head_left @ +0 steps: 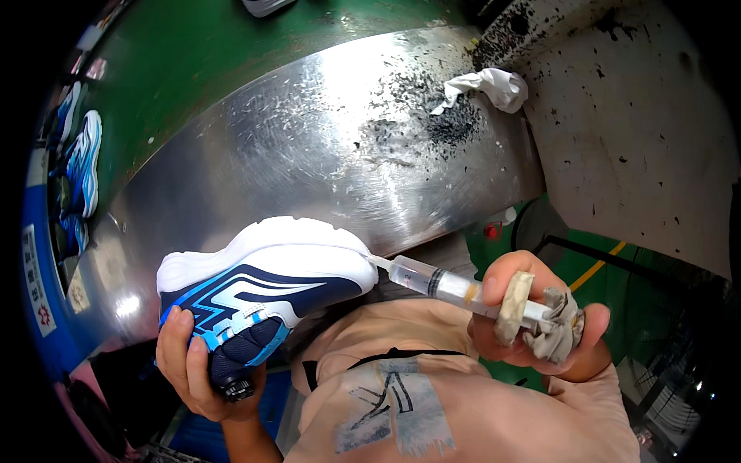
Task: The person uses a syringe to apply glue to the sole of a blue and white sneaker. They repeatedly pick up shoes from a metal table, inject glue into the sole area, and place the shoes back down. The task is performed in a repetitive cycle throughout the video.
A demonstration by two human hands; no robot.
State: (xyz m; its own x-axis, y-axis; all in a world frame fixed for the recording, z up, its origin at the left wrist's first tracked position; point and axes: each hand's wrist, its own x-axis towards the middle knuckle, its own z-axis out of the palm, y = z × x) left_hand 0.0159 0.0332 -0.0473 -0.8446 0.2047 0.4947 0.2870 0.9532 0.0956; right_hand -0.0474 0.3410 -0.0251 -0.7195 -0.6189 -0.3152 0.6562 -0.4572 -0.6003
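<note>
The clear plastic syringe (432, 281), partly filled with yellowish fluid, lies in the right hand (532, 320), whose grip is closed around its taped plunger end; its tip touches the white sole of the navy-and-blue sports shoe (266, 289). The left hand (197, 363) clasps the shoe's upper, above the scratched steel tabletop (309, 147), where a crumpled white rag (490, 86) lies near the far edge.

A curved, scratched, shiny metal table (309, 147) fills the middle of the view. A crumpled white rag (488, 86) lies near its far right edge, beside a patch of black specks (432, 116) scattered across the metal.
</note>
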